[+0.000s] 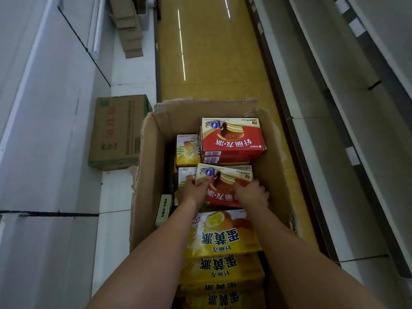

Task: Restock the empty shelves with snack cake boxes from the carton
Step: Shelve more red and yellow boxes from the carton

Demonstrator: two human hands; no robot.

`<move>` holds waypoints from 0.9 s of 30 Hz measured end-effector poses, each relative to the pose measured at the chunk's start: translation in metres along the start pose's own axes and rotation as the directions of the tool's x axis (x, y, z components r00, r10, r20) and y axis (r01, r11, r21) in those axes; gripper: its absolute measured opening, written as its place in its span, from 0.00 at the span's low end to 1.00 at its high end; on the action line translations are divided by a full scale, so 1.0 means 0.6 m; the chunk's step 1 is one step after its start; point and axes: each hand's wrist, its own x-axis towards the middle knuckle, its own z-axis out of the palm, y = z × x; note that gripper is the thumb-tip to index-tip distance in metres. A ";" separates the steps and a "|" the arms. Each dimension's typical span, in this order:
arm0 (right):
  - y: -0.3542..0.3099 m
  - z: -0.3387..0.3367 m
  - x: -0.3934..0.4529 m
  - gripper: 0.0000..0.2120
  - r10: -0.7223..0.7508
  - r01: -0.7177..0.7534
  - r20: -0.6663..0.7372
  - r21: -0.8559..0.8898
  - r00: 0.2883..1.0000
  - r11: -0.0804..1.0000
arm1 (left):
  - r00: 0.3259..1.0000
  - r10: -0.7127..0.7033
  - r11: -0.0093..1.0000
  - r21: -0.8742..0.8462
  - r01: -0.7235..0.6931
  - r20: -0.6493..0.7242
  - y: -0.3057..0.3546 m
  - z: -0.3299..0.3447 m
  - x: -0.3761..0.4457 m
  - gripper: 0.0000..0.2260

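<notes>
I see a rough, matt brown cardboard carton [153,157] with torn edges, glossy printed card on the red snack cake box [231,139], and polished yellow floor [211,63].

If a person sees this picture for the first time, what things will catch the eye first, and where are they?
First, both hands, left hand and right hand, gripping a red snack cake box in the middle of the open carton. Behind it sits a red stack; nearest the camera, yellow boxes. A closed brown carton stands on the floor at left.
</notes>
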 end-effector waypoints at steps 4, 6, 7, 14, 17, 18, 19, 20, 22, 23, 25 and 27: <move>-0.006 0.004 0.011 0.26 0.049 -0.059 0.041 0.299 0.998 0.952 | 1.000 0.012 0.996 -0.089 -0.011 0.017 0.065 -0.034 -0.076 0.22; -0.003 -0.002 0.010 0.26 0.076 -0.091 0.053 0.450 0.996 0.888 | 0.999 0.001 0.994 -0.110 0.003 0.035 0.069 -0.042 -0.077 0.16; -0.001 -0.005 0.009 0.26 0.077 -0.098 0.065 0.464 0.995 0.880 | 0.999 0.003 0.992 -0.128 0.003 0.040 0.069 -0.046 -0.079 0.16; -0.013 -0.035 -0.019 0.36 -0.250 0.221 0.137 0.200 0.958 0.955 | 0.981 0.061 0.991 -0.128 -0.038 0.184 0.114 -0.072 -0.118 0.16; -0.016 -0.049 -0.023 0.17 -0.277 0.195 0.218 0.334 0.936 0.922 | 0.981 0.113 0.979 -0.184 -0.084 0.156 0.135 -0.064 -0.136 0.15; -0.019 -0.055 -0.026 0.14 -0.288 0.184 0.206 0.414 0.935 0.892 | 0.982 0.135 0.965 -0.242 -0.101 0.132 0.142 -0.057 -0.139 0.17; -0.019 -0.058 -0.032 0.12 -0.285 0.164 0.186 0.485 0.940 0.859 | 0.983 0.140 0.945 -0.314 -0.095 0.122 0.149 -0.050 -0.144 0.20; -0.020 -0.058 -0.031 0.12 -0.275 0.145 0.156 0.558 0.949 0.817 | 0.982 0.137 0.925 -0.371 -0.079 0.131 0.158 -0.041 -0.145 0.23; -0.024 -0.059 -0.029 0.14 -0.199 0.052 0.138 0.683 0.970 0.729 | 0.982 0.120 0.886 -0.462 -0.040 0.145 0.175 -0.024 -0.145 0.29; -0.028 -0.061 -0.029 0.16 -0.154 -0.016 0.161 0.739 0.975 0.674 | 0.984 0.100 0.868 -0.496 -0.013 0.150 0.179 -0.014 -0.134 0.32; -0.043 -0.069 -0.026 0.19 -0.106 -0.090 0.183 0.813 0.977 0.576 | 0.990 0.075 0.866 -0.499 -0.003 0.123 0.184 0.004 -0.114 0.34; -0.056 -0.078 -0.016 0.20 -0.108 -0.071 0.152 0.841 0.982 0.537 | 0.996 0.084 0.884 -0.463 -0.063 0.024 0.186 0.014 -0.095 0.28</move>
